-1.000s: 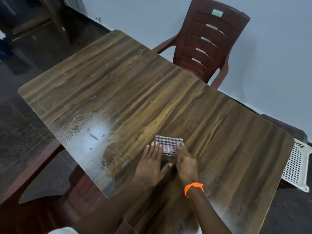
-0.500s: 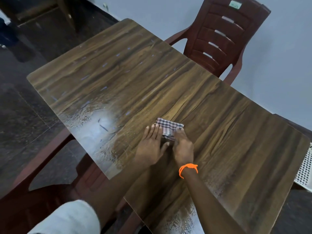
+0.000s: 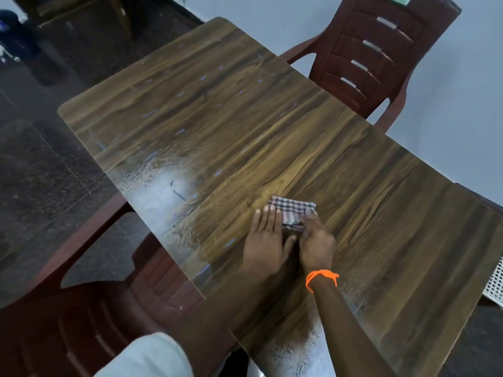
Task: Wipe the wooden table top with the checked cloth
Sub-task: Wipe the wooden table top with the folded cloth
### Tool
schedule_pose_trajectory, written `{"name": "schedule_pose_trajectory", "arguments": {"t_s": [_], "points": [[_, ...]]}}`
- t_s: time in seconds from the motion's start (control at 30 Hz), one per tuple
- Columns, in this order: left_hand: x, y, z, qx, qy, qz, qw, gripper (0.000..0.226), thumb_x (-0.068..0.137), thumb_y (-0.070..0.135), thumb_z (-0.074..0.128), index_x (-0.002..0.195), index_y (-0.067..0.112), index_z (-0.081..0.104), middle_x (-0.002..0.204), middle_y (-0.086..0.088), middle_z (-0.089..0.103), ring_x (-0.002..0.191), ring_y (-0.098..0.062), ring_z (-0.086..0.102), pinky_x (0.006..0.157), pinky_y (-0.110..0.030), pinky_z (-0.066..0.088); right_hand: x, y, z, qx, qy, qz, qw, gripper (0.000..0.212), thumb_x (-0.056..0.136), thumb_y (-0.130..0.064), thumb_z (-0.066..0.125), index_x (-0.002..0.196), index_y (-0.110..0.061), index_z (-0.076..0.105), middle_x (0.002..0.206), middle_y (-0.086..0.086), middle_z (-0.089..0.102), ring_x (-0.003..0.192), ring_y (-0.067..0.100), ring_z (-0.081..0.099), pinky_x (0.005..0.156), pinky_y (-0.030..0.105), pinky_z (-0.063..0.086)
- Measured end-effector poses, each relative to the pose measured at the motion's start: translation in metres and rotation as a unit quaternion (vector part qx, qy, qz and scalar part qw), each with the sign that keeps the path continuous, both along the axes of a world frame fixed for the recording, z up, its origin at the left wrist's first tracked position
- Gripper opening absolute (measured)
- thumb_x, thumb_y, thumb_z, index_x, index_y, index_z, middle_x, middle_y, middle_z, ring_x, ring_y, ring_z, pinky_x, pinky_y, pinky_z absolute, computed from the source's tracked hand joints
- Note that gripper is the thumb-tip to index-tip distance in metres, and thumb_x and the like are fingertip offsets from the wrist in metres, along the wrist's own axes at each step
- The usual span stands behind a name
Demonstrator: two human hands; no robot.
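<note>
"Where were the hands when you looked?"

"Both were on the tabletop (image 3: 272,126), close together near its near long edge. The left hand (image 3: 265,244) lay flat, fingers straight, their tips pressing the left part of the checked cloth (image 3: 292,210). The right hand (image 3: 317,244), with an orange band (image 3: 321,278) at the wrist, was curled over the cloth's near right part; it looked to be gripping the cloth, though the fingertips were hidden under the hand."

"And the cloth itself?"

"Folded into a small pad, lying flat on the wood, well in from the far edge and the corners."

"Anything round about?"

"A dark red chair (image 3: 381,58) stood at the far long edge, another red chair (image 3: 89,317) at the near side, and something white and perforated (image 3: 494,284) showed just past the right end. A pale glare lay on the wood toward the near left edge."

"What might have gone amiss?"

"To my eye the pad was small for so wide a top, so the far corners could easily be missed. Uneven pressure from the two hands might also unfold or bunch it, leaving streaks. And a long reach toward the far edge could push the tabletop against that far chair."
</note>
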State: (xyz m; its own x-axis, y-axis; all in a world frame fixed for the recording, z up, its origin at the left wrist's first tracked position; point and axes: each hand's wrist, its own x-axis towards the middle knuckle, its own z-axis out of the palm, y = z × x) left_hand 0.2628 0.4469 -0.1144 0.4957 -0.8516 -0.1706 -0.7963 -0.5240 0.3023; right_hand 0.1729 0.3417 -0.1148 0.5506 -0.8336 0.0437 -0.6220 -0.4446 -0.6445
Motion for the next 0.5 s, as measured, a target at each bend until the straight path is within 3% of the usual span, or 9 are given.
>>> {"name": "schedule_pose_trajectory", "arguments": {"t_s": [0.23, 0.37, 0.5], "points": [[0.037, 0.044, -0.005, -0.005, -0.022, 0.026, 0.999, 0.073, 0.106, 0.054, 0.030, 0.157, 0.002, 0.024, 0.164, -0.018, 0.024, 0.155, -0.028, 0.012, 0.127, -0.047, 0.002, 0.034, 0.039, 0.000, -0.001, 0.040, 0.079, 0.996, 0.038, 0.082, 0.010, 0.054, 0.114, -0.007, 0.068, 0.131, 0.012, 0.060, 0.128, 0.026, 0.051, 0.102, 0.040, 0.046], [0.016, 0.097, -0.011, -0.021, -0.010, 0.038, 0.999, 0.073, 0.107, 0.053, 0.030, 0.158, 0.002, 0.023, 0.165, -0.016, 0.018, 0.156, -0.028, 0.007, 0.127, -0.048, 0.008, 0.014, 0.080, -0.001, 0.003, 0.041, 0.117, 0.992, 0.045, 0.076, 0.012, 0.060, 0.116, -0.008, 0.068, 0.131, 0.011, 0.060, 0.127, 0.027, 0.051, 0.101, 0.036, 0.045], [-0.037, 0.116, -0.012, -0.042, 0.006, 0.077, 0.996, 0.071, 0.104, 0.048, 0.042, 0.153, -0.003, 0.034, 0.161, -0.021, 0.029, 0.154, -0.032, 0.016, 0.124, -0.052, 0.019, -0.026, 0.093, -0.005, 0.007, 0.040, 0.128, 0.991, 0.049, 0.070, 0.016, 0.064, 0.112, -0.009, 0.070, 0.127, 0.009, 0.063, 0.125, 0.023, 0.054, 0.103, 0.029, 0.043]]}}
